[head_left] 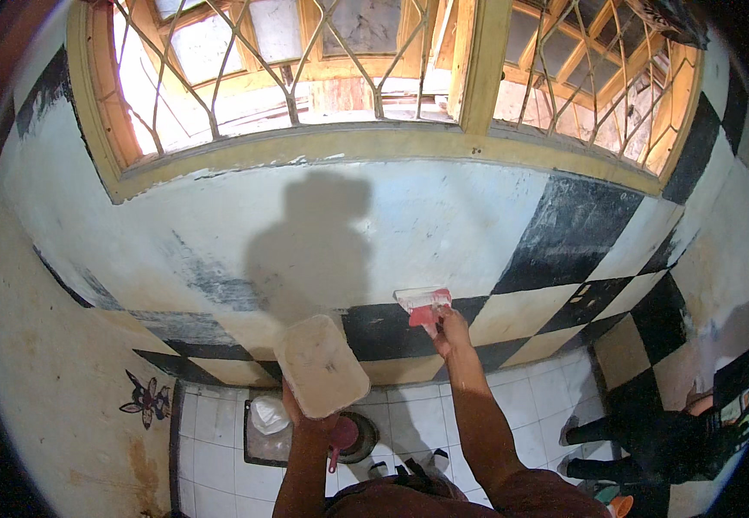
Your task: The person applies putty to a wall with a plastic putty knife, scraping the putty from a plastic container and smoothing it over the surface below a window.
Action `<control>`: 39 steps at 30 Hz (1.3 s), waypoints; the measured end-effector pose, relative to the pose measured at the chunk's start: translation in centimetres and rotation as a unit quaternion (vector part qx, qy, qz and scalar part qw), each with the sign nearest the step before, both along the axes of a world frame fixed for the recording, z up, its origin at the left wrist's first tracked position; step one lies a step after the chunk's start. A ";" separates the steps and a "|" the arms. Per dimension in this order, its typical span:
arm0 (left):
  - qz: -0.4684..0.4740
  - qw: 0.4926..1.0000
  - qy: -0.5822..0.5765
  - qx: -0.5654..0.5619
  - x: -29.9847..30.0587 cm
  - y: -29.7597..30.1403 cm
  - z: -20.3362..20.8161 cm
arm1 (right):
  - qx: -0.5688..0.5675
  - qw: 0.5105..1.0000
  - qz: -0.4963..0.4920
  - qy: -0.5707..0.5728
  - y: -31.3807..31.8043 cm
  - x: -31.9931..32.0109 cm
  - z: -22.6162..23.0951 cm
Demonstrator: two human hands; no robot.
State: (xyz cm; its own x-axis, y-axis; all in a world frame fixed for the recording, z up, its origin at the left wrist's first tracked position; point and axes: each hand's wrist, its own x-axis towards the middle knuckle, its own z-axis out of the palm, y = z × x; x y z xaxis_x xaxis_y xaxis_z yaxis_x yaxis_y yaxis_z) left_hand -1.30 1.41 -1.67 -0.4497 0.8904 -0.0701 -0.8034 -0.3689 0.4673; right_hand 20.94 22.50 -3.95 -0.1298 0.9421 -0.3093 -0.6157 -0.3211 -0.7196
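White coating (443, 203) covered much of the wall below the window frame (366, 141). Dark streaks (219, 281) showed through on the left, indicating partial coverage there. Black squares (564, 237) at right and the lower checkered band (396, 332) stood largely uncoated; these areas appeared outstanding. The right hand (453, 332) was closed around the handle of the red scraper (423, 312), positioned at the band's upper edge; blade contact could not be determined. The left hand (307, 420) gripped the cream tray (364, 391) at its near end, fingers partly hidden.
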 end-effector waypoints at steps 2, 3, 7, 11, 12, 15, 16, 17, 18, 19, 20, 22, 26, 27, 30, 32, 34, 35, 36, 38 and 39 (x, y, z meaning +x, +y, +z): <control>-0.004 1.000 -0.006 -0.019 0.0 -1.5 0.2 | 0.004 1.000 0.009 0.003 0.6 -1.1 2.0; 0.005 0.998 0.048 0.027 0.4 -2.3 0.9 | 0.011 1.000 0.018 0.007 1.2 -1.5 3.1; -0.114 0.988 -0.048 0.092 -1.1 -2.9 -3.0 | 0.029 0.999 -0.020 0.022 6.5 -1.9 6.2; -0.096 0.989 -0.096 0.061 -1.5 -4.3 -2.7 | 0.042 0.999 0.000 0.000 6.1 -1.8 12.2; -0.091 0.991 -0.069 0.070 -1.7 -4.4 -3.2 | 0.062 0.998 -0.029 -0.014 5.1 -1.5 13.5; -0.078 0.993 -0.048 0.072 -2.3 -5.1 -3.2 | 0.066 0.996 -0.044 -0.039 0.1 -1.4 13.9; -0.079 0.993 -0.056 0.070 -2.0 -5.1 -2.7 | 0.076 0.996 -0.029 -0.031 -1.0 -0.8 12.7; -0.077 0.993 -0.057 0.070 -1.9 -5.3 -2.3 | 0.082 0.996 -0.011 -0.023 -2.0 -0.4 10.8; -0.076 0.993 -0.053 0.066 -1.5 -5.4 -1.7 | 0.074 0.997 -0.002 -0.031 -2.3 0.2 8.2; -0.075 0.994 -0.050 0.061 -1.1 -5.4 -1.3 | 0.064 0.997 0.008 -0.038 -2.3 0.6 5.5; -0.071 0.995 -0.048 0.060 -1.2 -5.6 -1.1 | 0.063 0.997 0.012 -0.036 -2.9 0.2 3.3; -0.056 0.994 -0.068 0.058 -1.3 -5.6 -0.7 | 0.007 0.999 0.006 -0.043 -3.6 -0.6 0.0; -0.073 0.991 -0.081 0.078 -1.2 -6.0 0.1 | -0.024 0.999 -0.001 -0.038 -1.9 -0.8 -3.1; -0.071 0.992 -0.080 0.066 -1.3 -6.0 -0.2 | -0.006 1.000 0.016 -0.017 -1.0 -0.8 -2.9; -0.060 0.994 -0.085 0.046 -1.9 -6.6 -0.5 | -0.003 0.999 0.041 -0.003 -0.4 -2.9 1.9; -0.071 0.991 -0.099 0.046 -1.3 -6.2 -0.5 | -0.025 1.000 -0.004 -0.016 1.0 -2.3 3.4; -0.064 0.993 -0.086 0.046 -1.2 -6.3 -0.4 | -0.005 1.000 0.000 -0.020 0.6 -2.7 5.6; -0.060 0.993 -0.086 0.046 -1.3 -6.5 -0.3 | 0.013 1.000 0.005 -0.023 0.0 -3.1 6.6; -0.065 0.993 -0.074 0.058 -1.3 -6.7 -0.3 | 0.013 1.000 0.006 -0.023 -0.7 -3.4 7.1; -0.066 0.993 -0.062 0.069 -1.4 -7.0 0.0 | 0.060 0.997 0.007 -0.042 -2.0 -4.2 7.0; -0.056 0.995 -0.049 0.069 -1.1 -7.0 0.4 | 0.062 0.997 0.008 -0.043 -2.5 -4.0 6.2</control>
